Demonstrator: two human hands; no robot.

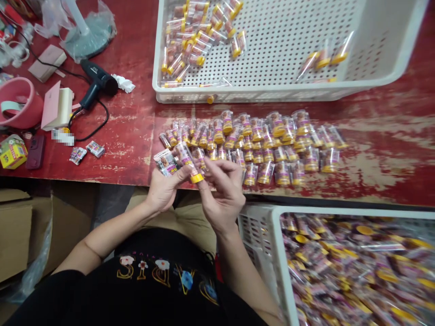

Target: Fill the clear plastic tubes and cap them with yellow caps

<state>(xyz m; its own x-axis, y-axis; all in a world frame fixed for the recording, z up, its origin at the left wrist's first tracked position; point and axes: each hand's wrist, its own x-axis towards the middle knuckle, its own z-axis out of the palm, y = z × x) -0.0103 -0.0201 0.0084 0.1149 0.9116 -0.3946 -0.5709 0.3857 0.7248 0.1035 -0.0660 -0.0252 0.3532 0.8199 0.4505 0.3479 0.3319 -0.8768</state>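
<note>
My left hand [163, 190] is closed on a small stack of printed labels [166, 163], with its thumb against a clear plastic tube [186, 156]. The tube is tilted, its yellow cap [196, 178] toward me and a printed label on its side. At the cap end, my right hand [222, 194] has thumb and forefinger around the tube; the exact contact is partly hidden. Just beyond my hands, many similar labelled tubes [268, 142] stand and lean in rows on the red table [132, 127].
A white perforated crate [272, 54] with loose tubes stands at the back. Another white crate [277, 253], full of labelled tubes, is at my lower right. On the left lie a hair dryer [97, 83], a pink bowl [30, 102], a phone [35, 151] and two label stacks [95, 148].
</note>
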